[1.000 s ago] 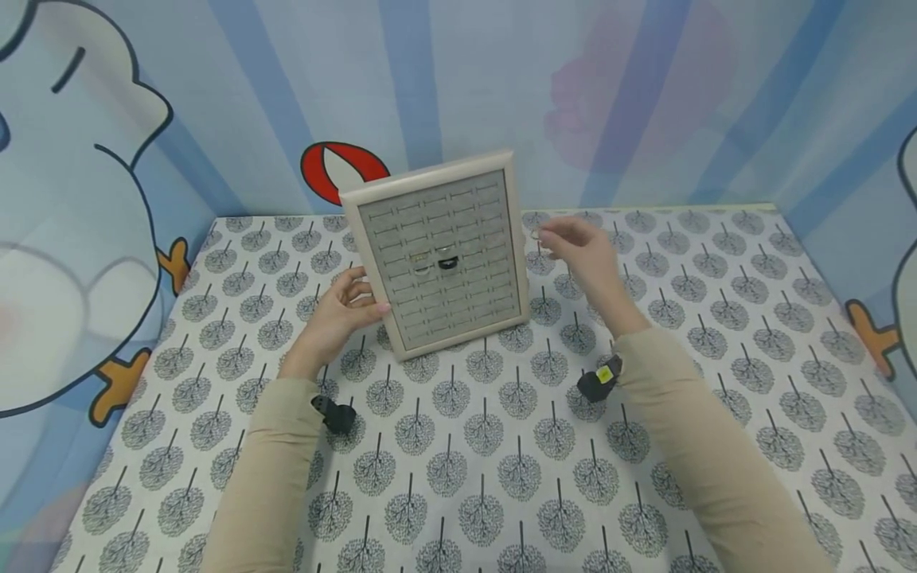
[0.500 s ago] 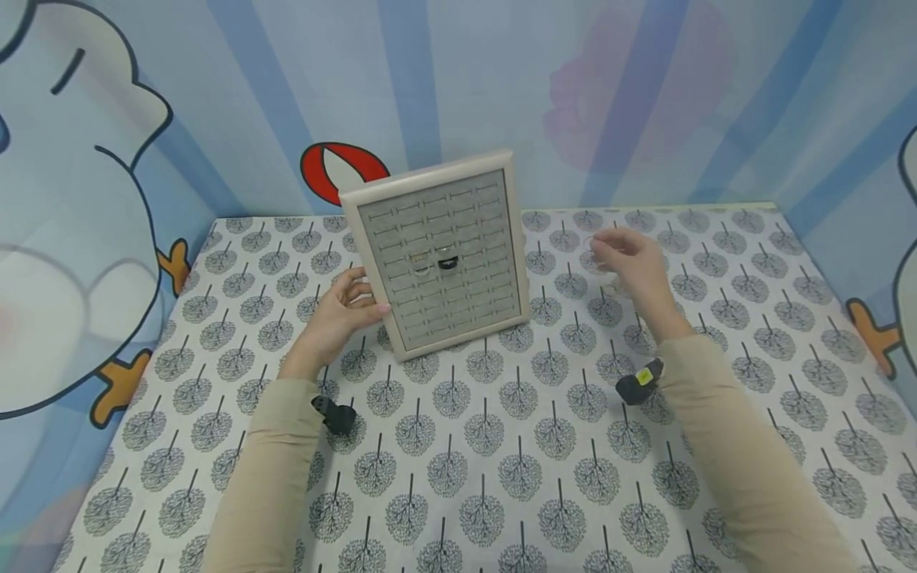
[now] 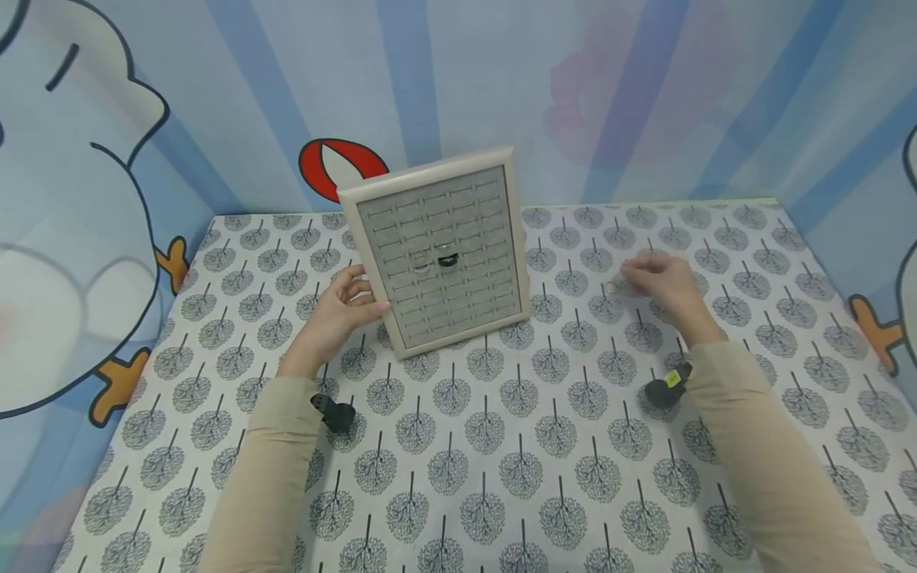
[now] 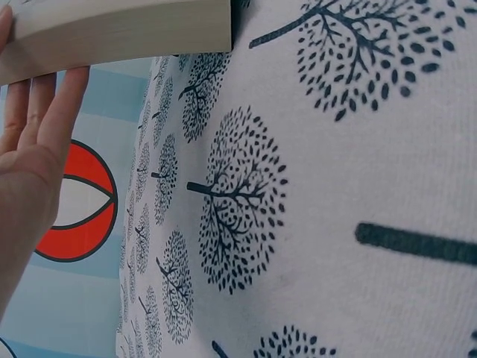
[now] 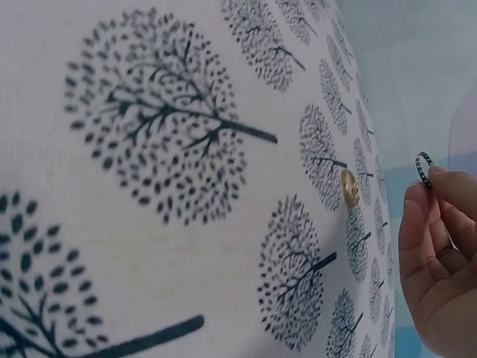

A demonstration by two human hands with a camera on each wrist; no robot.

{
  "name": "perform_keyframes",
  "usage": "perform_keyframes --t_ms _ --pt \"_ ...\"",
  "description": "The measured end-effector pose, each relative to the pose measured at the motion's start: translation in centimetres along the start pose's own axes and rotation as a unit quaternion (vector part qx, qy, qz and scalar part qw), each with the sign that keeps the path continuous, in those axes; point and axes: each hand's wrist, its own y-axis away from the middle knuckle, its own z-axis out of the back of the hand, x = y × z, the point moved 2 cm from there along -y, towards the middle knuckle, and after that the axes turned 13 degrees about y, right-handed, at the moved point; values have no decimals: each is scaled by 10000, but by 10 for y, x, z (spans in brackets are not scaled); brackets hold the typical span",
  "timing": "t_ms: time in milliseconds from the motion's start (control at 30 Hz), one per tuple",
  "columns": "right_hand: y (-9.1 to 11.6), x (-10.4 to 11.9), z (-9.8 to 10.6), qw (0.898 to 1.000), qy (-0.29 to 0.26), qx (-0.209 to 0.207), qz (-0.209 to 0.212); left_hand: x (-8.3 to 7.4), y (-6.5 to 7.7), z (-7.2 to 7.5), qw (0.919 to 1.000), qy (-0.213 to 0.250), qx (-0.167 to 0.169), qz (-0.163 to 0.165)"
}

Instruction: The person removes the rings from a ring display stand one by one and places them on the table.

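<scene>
Wide blue stripes are running down the backdrop [image 3: 473,87], and a large cartoon figure [image 3: 79,263] is filling its left side behind the tree-patterned bench [image 3: 458,446]. On the bench a pale-bordered display frame [image 3: 517,239] is standing at a slant, its grey slotted panel [image 3: 458,306] facing the head camera. Near the middle of that panel a black ring [image 3: 447,260] is sitting in a slot, with lighter rings [image 3: 421,269] just beside it, too small to make out in detail.

The left hand [image 3: 342,310] is gripping the frame's left edge, its thumb lying in front while the other fingers are reaching behind. Well apart from the frame, the right hand [image 3: 666,286] is closing thumb and index fingertip on a thin dark-and-silver ring [image 5: 422,170], pinching it upright above the bench. A gold ring [image 5: 350,189] is resting on the bench near that hand, untouched.
</scene>
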Motion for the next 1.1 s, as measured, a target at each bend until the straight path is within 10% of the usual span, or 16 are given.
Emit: perform_keyframes --t_ms 1100 --pt "-3 -23 -9 9961 742 474 55 -1 0 -2 9999 -115 -112 33"
